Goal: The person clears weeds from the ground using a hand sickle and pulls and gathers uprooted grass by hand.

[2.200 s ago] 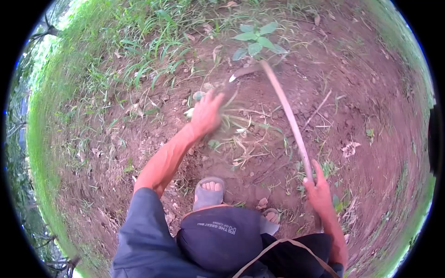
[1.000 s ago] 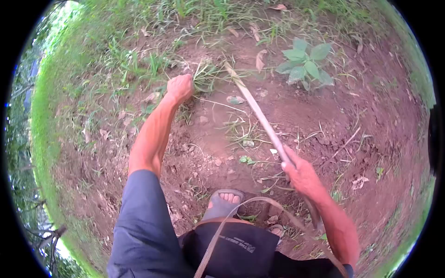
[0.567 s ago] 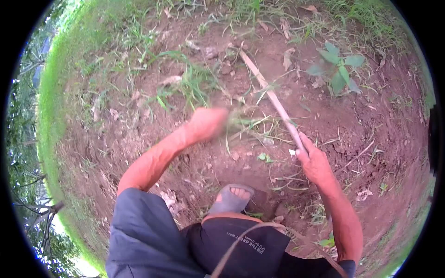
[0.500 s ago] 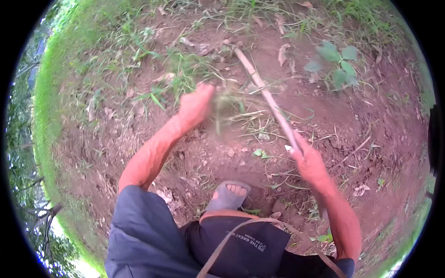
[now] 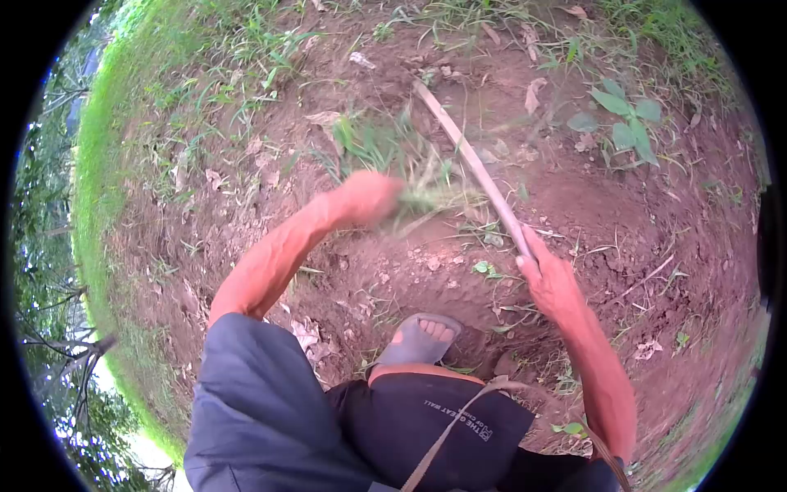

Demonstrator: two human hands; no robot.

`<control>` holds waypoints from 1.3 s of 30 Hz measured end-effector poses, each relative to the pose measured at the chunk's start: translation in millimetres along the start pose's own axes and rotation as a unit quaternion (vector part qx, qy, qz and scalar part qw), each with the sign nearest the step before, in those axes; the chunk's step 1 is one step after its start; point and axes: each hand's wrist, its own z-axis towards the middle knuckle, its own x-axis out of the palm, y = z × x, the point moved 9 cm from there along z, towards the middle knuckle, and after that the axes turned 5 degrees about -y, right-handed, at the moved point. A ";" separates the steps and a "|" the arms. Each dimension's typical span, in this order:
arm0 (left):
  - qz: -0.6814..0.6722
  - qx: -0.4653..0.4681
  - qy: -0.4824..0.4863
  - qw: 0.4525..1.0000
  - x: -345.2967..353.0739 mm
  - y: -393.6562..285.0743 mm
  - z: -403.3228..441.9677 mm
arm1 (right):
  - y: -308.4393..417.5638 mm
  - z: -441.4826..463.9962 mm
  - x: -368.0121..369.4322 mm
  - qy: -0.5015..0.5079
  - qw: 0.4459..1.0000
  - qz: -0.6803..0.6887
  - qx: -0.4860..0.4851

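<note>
My left hand (image 5: 370, 198) is closed on a bunch of grass (image 5: 422, 197), its fingers smeared by motion. Green blades and pale stalks stick out beyond the fist, just above the soil. My right hand (image 5: 549, 279) wraps round the near end of a long wooden handle (image 5: 469, 160). This handle slants away to the upper left, and its far end reaches the soil; I cannot make out a tool head there. Between the two hands, loose stalks and small stones lie on the ground.
Reddish soil (image 5: 590, 213) spreads all around, with dry leaves and scattered weeds. A broad-leaved plant (image 5: 627, 123) grows at upper right. My sandalled foot (image 5: 422, 338) stands below the hands. A strap (image 5: 447, 435) hangs over my dark shorts. Thicker grass (image 5: 106, 189) lies left.
My left hand has moved right and slightly down, nearer the handle, with grass moving along. My right hand keeps its hold on the handle. The whole view has shifted a little.
</note>
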 end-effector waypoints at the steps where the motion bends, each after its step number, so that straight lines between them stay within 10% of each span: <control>1: 0.000 0.035 0.008 0.999 8.6 -11.4 -12.0 | -2.2 -11.5 -4.9 0.030 0.998 0.011 0.058; 5: -0.003 -0.044 -0.029 0.999 4.9 11.5 -33.8 | -31.2 -71.6 -49.6 0.099 0.984 -0.019 0.147; 11: 0.084 -0.160 -0.359 0.916 -50.0 78.3 -41.9 | 22.7 -27.6 -45.9 0.097 0.987 -0.072 0.106; 17: 0.093 -0.211 -0.117 0.966 -21.0 126.6 -46.1 | 88.0 64.5 30.1 0.064 0.997 0.041 -0.016; 31: -0.127 -0.399 -0.488 0.766 57.8 187.5 -196.4 | 124.7 111.9 4.2 0.088 0.994 0.018 0.070; 39: -0.126 -0.372 -0.492 0.777 51.1 189.6 -196.6 | 191.7 176.5 12.7 0.124 0.991 -0.011 0.039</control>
